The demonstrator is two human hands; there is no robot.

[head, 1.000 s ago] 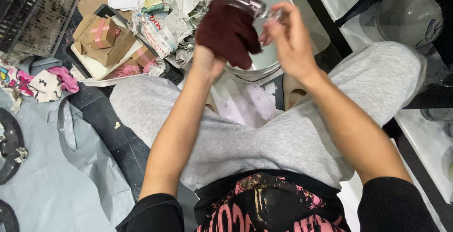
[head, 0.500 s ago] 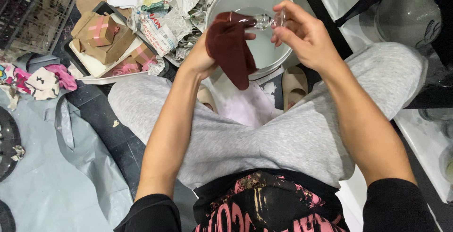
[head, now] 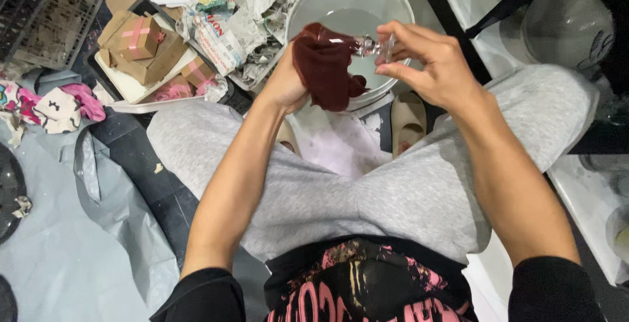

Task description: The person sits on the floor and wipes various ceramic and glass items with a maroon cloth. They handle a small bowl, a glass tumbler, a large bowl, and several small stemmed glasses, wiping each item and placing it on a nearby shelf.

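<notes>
While the person sits w/ knees spread in grey sweatpants, both hands meet over the white bucket (head: 308, 7), which serves as landmark for everything else. Left hand (head: 285, 86) is bunched around a dark red cloth (head: 325, 66), gripping it in a loose fist; the cloth hangs over the bucket's near rim. Right hand (head: 429, 66) pinches a small clear glass piece (head: 375, 47) between thumb & fingertips, also above the bucket, toward its near-right side. What kind of glass object it is can't be told; it's small & partly hidden by fingers.

Key relation: the glass piece lies just beside the cloth, touching or nearly so, w/ its long axis running roughly left-right, pointing from the right fingertips toward the cloth. Right hand is the nearer one to it, since it holds it; left hand w/ cloth sits immediately to the other end.

Left of the bucket: crumpled newspaper (head: 252, 7), then a tray w/ small cardboard boxes (head: 141, 40). Below the bucket, nearer the person, a beige slipper (head: 407, 122) on the floor. Far right of the bucket, a round glass bowl (head: 567, 24) on a white surface.
</notes>
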